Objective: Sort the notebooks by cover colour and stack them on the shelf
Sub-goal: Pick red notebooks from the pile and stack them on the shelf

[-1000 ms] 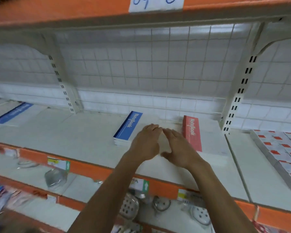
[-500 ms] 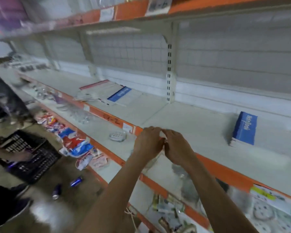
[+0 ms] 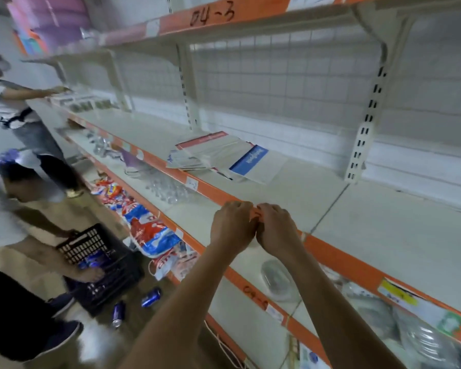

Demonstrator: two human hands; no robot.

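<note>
A loose pile of notebooks (image 3: 218, 155) lies on the white shelf (image 3: 383, 235), left of centre. A blue-spined notebook (image 3: 249, 160) sits at the pile's right end and a red-spined notebook (image 3: 202, 141) at its back left. My left hand (image 3: 233, 226) and my right hand (image 3: 276, 230) hover side by side, knuckles touching, over the shelf's orange front edge (image 3: 338, 253). Their fingers are curled and hold nothing that I can see. Both hands are well short of the pile, to its lower right.
Two people stand and crouch at the left by a black basket (image 3: 99, 265) on the floor, with drink cans (image 3: 151, 298) beside it. Lower shelves hold glassware (image 3: 168, 189) and red-blue packets (image 3: 147, 227). A white upright bracket (image 3: 362, 139) divides the shelf.
My view has swung left along the aisle: the sorted blue and red stacks have left the frame and the unsorted pile has come closer. My hands stay together, drawn back to the shelf edge.
</note>
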